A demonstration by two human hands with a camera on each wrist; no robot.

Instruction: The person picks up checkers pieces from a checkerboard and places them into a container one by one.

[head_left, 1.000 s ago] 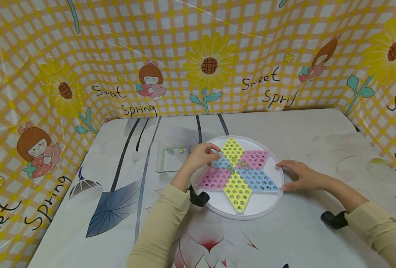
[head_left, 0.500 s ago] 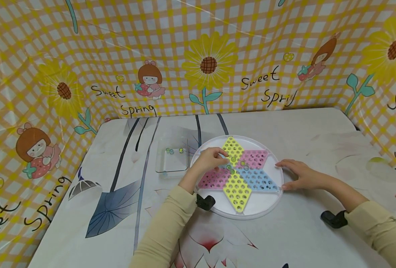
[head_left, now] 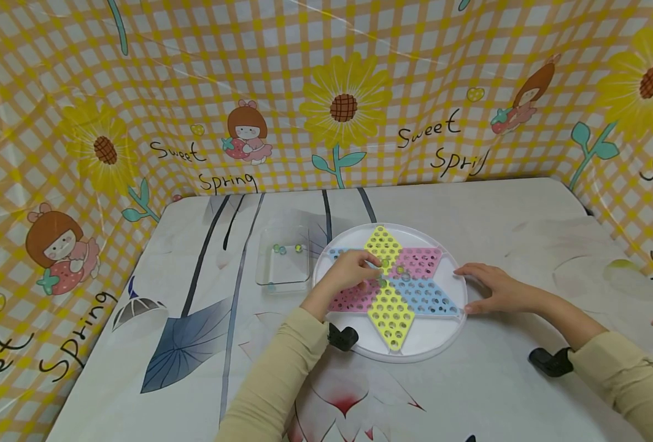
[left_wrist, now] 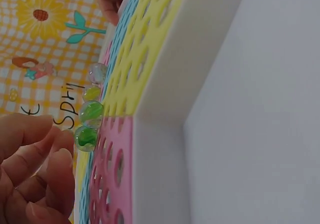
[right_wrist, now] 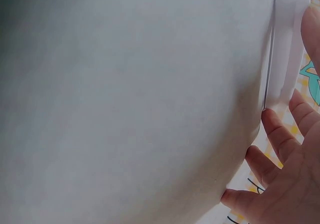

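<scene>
A round white Chinese checkers board (head_left: 431, 341) with a pink, yellow and blue holed star lies on the table. My left hand (head_left: 348, 273) is over its left side, fingers bent and thumb near them, close to the star's middle. In the left wrist view, a green glass marble (left_wrist: 86, 138) stands right beside those fingertips, in a row with other marbles. Whether anything lies between the fingers is hidden. My right hand (head_left: 498, 290) has its fingers spread against the board's right rim; the right wrist view shows the fingertips (right_wrist: 270, 115) touching the edge.
Left of the board stands a clear plastic box (head_left: 283, 276) with several marbles (head_left: 298, 248) in it. A patterned white cloth (head_left: 183, 258) covers the table. Behind rises a yellow checked curtain (head_left: 282, 73).
My left hand has moved right and slightly nearer, from the blue section towards the star's middle, now covering some marbles there. The right hand keeps its place at the rim.
</scene>
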